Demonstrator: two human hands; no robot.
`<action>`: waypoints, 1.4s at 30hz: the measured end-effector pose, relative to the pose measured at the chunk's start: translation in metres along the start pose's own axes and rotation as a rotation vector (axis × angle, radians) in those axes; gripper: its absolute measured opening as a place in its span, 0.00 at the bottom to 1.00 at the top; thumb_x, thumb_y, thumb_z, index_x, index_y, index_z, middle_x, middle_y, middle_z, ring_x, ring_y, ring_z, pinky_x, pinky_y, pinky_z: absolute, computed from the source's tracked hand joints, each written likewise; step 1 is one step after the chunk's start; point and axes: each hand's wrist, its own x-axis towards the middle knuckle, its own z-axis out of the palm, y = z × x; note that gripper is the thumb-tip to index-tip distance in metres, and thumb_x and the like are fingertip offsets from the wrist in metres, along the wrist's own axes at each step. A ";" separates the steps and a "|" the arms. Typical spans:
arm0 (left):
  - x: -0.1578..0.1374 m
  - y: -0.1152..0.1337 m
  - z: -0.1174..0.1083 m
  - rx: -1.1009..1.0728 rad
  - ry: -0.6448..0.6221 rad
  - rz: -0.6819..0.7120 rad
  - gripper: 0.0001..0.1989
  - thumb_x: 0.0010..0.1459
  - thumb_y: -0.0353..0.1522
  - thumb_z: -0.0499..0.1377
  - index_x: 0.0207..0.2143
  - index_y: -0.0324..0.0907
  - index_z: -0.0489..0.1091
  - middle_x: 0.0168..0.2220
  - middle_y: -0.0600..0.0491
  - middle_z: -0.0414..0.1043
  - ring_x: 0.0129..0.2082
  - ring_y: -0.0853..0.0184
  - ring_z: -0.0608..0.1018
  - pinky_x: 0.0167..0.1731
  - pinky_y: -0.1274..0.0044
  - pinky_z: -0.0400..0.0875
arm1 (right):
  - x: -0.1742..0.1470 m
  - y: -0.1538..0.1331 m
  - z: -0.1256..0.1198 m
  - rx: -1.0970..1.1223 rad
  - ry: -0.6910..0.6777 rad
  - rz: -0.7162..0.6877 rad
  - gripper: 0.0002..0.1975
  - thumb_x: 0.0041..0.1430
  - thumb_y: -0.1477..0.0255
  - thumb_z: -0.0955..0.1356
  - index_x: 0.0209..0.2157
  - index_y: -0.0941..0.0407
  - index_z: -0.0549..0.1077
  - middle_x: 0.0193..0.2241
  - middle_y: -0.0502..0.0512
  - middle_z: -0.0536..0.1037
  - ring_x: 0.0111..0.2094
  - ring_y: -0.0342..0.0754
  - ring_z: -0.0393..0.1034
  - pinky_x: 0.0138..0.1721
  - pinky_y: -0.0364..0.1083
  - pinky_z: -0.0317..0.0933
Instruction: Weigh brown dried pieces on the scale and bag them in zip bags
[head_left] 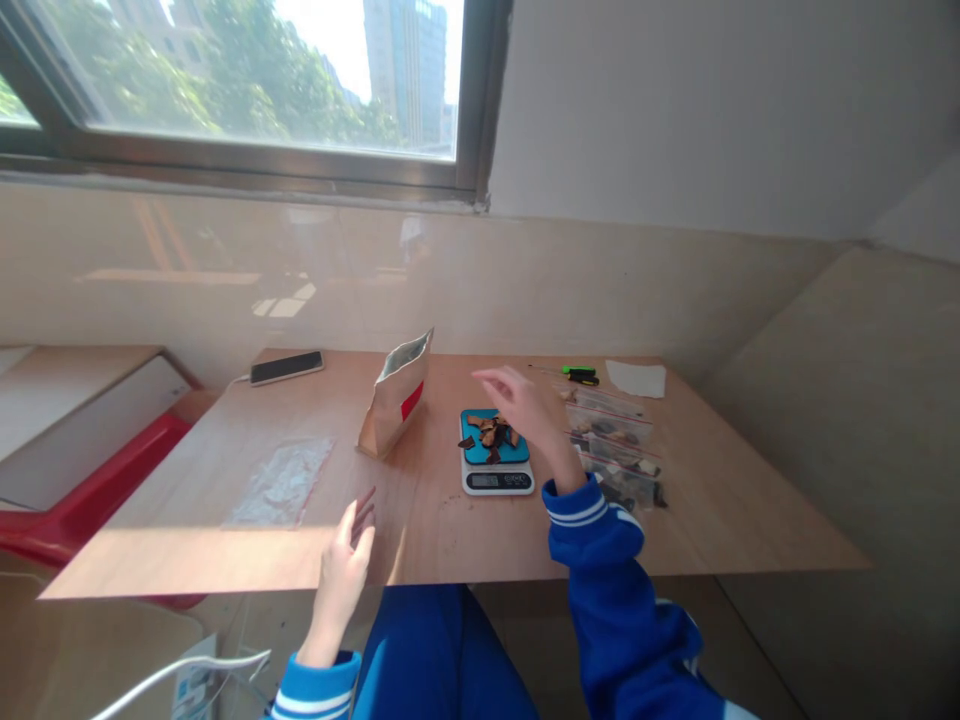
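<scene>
Nearest, my left hand [343, 572] rests open-fingered at the table [450, 540] edge; right hand [523, 402], empty and spread, hovers over the scale [496, 466]; I'd add dried pieces [491, 434] slowly.

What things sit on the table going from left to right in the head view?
Phone → clear plastic bag → paper pouch → kitchen scale with dark pieces on it → right hand over the scale → stack of filled clear bags → white paper.

One scale [496, 465], one paper pouch [395, 398], one phone [286, 367], two hands, left [346, 563] and right [525, 403].
</scene>
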 end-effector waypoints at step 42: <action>-0.026 -0.019 -0.020 0.034 0.009 0.037 0.20 0.54 0.46 0.52 0.39 0.46 0.75 0.41 0.47 0.78 0.42 0.55 0.79 0.44 0.66 0.74 | -0.028 0.038 0.061 -0.591 -0.471 0.025 0.06 0.55 0.71 0.72 0.36 0.55 0.79 0.41 0.61 0.74 0.49 0.57 0.62 0.47 0.53 0.53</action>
